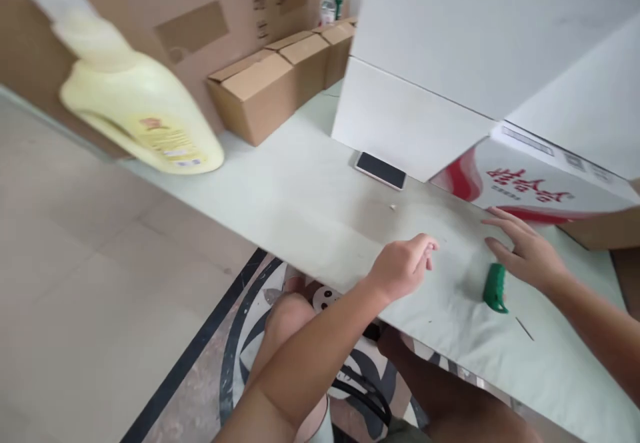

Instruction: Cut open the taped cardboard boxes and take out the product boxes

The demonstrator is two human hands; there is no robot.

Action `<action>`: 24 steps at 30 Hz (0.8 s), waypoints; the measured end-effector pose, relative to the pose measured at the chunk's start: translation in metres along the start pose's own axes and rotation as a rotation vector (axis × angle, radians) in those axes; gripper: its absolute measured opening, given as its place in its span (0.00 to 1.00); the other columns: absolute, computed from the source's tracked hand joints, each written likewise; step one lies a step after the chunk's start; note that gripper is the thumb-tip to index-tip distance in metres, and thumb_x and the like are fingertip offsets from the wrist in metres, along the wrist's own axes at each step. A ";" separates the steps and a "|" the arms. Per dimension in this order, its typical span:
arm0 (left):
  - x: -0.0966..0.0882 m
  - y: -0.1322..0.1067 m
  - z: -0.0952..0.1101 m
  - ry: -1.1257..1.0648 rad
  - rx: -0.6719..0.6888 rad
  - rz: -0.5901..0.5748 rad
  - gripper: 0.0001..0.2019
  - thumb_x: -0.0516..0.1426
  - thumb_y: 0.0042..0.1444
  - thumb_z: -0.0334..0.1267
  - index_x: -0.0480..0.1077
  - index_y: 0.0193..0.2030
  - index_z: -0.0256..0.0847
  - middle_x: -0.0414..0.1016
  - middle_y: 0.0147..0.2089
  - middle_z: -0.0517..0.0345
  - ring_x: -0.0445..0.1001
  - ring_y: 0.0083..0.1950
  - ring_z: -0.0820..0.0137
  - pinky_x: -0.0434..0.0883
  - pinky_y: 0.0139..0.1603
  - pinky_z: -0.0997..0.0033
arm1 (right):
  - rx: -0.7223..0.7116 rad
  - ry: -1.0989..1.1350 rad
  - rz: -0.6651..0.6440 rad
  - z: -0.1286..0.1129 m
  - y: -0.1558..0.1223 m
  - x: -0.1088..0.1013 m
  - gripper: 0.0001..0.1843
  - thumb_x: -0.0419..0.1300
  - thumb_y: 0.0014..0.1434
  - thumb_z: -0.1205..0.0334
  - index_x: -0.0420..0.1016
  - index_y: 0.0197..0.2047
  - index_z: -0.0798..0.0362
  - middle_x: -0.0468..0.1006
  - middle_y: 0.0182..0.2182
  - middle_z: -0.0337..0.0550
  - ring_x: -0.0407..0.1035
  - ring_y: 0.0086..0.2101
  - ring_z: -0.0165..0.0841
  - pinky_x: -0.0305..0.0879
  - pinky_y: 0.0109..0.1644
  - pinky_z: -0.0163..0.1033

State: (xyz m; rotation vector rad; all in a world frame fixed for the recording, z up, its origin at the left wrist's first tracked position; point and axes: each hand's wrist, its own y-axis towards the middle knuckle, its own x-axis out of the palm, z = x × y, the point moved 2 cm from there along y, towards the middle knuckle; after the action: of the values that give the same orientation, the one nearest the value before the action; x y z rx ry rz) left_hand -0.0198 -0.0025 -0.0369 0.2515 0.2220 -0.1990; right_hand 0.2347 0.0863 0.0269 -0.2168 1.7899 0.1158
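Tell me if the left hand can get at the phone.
Probably yes: the left hand looks empty, and no obstacle lies on the table between it and the phone by the white box.

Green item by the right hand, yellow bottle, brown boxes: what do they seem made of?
The green item by the right hand: probably moulded plastic, uniform colour, smooth. The yellow bottle: likely plastic, softly glossy, printed label. The brown boxes: cardboard, it seems, dull kraft surface, folded flaps.
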 end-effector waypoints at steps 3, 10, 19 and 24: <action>-0.023 -0.008 0.001 -0.031 0.097 0.166 0.20 0.48 0.56 0.22 0.73 0.48 0.42 0.80 0.45 0.52 0.78 0.44 0.67 0.73 0.46 0.69 | -0.222 0.034 -0.035 -0.076 0.023 0.026 0.17 0.55 0.65 0.47 0.76 0.54 0.33 0.66 0.73 0.48 0.80 0.46 0.49 0.75 0.53 0.60; -0.085 -0.022 0.000 -0.663 0.047 0.789 0.11 0.48 0.49 0.23 0.66 0.29 0.43 0.65 0.25 0.61 0.66 0.30 0.71 0.67 0.35 0.70 | -0.582 0.030 0.057 -0.277 0.125 0.070 0.29 0.53 0.63 0.57 0.75 0.66 0.48 0.66 0.72 0.55 0.67 0.68 0.52 0.69 0.69 0.62; -0.122 -0.030 -0.007 -0.935 -0.271 1.224 0.08 0.48 0.60 0.33 0.67 0.41 0.45 0.71 0.40 0.55 0.72 0.43 0.67 0.69 0.47 0.63 | -0.709 -0.188 -0.044 -0.487 0.177 0.100 0.40 0.55 0.66 0.60 0.53 0.80 0.41 0.44 0.80 0.48 0.41 0.77 0.58 0.51 0.76 0.68; -0.129 -0.039 -0.010 -0.862 -0.278 1.240 0.08 0.46 0.64 0.36 0.66 0.43 0.46 0.72 0.40 0.54 0.72 0.44 0.65 0.69 0.50 0.60 | -0.632 -0.262 0.022 -0.494 0.174 0.100 0.36 0.53 0.69 0.57 0.56 0.78 0.46 0.44 0.80 0.51 0.35 0.77 0.65 0.42 0.75 0.74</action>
State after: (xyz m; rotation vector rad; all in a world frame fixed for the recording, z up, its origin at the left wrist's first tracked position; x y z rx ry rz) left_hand -0.1539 -0.0150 -0.0243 -0.0217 -0.7684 0.9455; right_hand -0.2949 0.1516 0.0360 -0.6030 1.4492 0.6975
